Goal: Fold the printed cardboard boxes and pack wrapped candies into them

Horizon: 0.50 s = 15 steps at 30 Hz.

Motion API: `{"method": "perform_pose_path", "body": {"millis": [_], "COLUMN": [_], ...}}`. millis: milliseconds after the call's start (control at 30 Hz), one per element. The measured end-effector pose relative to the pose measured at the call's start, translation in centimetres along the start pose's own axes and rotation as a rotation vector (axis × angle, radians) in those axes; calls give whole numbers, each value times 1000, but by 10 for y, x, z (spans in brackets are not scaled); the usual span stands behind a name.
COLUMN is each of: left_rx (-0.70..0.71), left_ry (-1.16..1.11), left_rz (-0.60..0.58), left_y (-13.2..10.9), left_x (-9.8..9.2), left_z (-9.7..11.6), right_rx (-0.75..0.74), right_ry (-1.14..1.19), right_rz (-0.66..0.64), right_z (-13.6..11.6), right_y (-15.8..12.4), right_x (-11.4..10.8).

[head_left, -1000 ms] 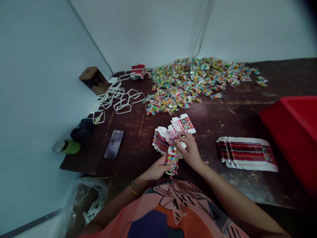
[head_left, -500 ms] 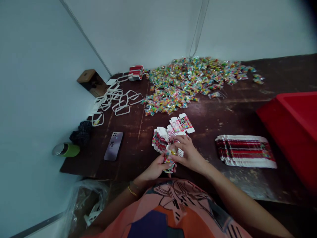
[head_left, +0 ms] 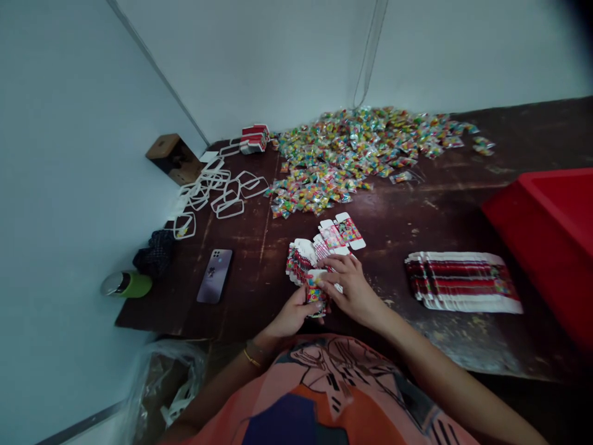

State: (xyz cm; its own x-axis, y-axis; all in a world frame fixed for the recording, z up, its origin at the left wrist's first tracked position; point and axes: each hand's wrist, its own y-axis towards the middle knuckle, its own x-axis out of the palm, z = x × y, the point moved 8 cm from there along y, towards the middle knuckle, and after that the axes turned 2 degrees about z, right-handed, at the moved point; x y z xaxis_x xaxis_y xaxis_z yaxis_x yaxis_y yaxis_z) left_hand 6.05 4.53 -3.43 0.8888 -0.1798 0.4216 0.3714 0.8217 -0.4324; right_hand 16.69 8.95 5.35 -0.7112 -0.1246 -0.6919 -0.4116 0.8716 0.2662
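Observation:
Close to my body, my left hand is closed around a small printed candy box, its thumb lying across the front. My right hand has its fingertips on the box's white top flap, pinching or pressing it; the flap hides whatever is inside. Just beyond my fingers lies a fanned stack of flat box blanks, partly under my right hand. Pink and red unfolded blanks with white tabs stick out at its far end.
Behind the stack spreads a heap of wrapped candies. On the right are a row of flat blanks and a red bin. Leftward lie a phone, a green bottle, white paper loops and a cardboard box.
The clear and yellow candy packet seen at the box's mouth is no longer visible. The white flap now shows at the top, under my right fingertips.

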Motion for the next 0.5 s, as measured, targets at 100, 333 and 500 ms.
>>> {"method": "perform_pose_path", "body": {"millis": [100, 333, 500], "left_rx": [-17, -35, -24], "left_ry": [63, 97, 49], "left_rz": [-9, 20, 62], "left_y": [-1, -2, 3], "left_x": [-3, -11, -8], "left_z": [0, 3, 5], "right_rx": [-7, 25, 568], "right_ry": [-105, 196, 1087], "right_rz": [99, 26, -28], "right_z": [-2, 0, 44], "right_y": [1, -8, -28], "right_x": [-13, -5, 36]}}
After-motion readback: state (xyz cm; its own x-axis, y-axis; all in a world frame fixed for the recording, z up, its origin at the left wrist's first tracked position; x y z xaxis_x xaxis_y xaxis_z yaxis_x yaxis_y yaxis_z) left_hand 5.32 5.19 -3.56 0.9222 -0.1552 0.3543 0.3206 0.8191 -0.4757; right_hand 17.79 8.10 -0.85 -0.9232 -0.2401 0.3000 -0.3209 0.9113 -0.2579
